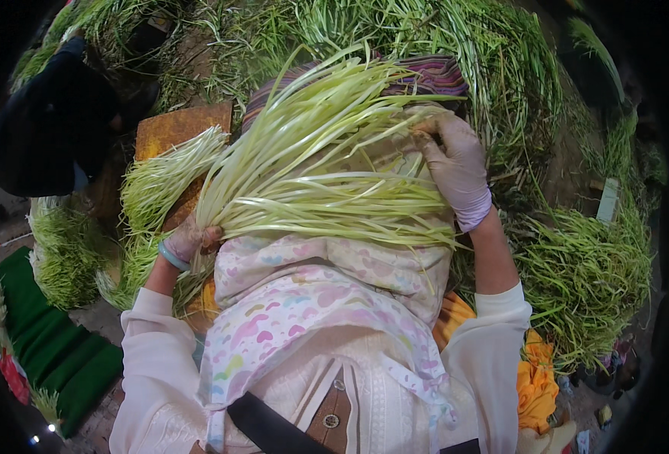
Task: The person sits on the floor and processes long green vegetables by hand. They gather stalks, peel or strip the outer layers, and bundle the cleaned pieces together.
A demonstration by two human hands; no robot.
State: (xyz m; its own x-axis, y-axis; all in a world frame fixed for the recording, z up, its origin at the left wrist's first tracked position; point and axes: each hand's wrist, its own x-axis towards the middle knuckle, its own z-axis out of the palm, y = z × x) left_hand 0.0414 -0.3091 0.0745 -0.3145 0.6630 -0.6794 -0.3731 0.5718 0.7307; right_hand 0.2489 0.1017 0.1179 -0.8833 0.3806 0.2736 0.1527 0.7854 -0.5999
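Observation:
My left hand [191, 238], in a thin pale glove with a light blue band at the wrist, is closed round the gathered end of a bundle of pale yellow-green leafy stalks [289, 153]. The stalks fan out over my lap on a heart-patterned apron [289, 306]. My right hand [453, 159], in a similar soiled glove, is at the far right tips of the stalks, thumb and fingers bent; whether it pinches any is hard to tell. A striped purple cloth [431, 74] lies beyond the stalks.
A bundle of cut stalks [167, 170] rests on a rusty board [184, 127] at left. Green leaves [584, 284] are heaped at right and ahead. Another person in dark clothes [50, 125] is at upper left. Dark green cloth [56, 340] and orange cloth [536, 386] lie lower down.

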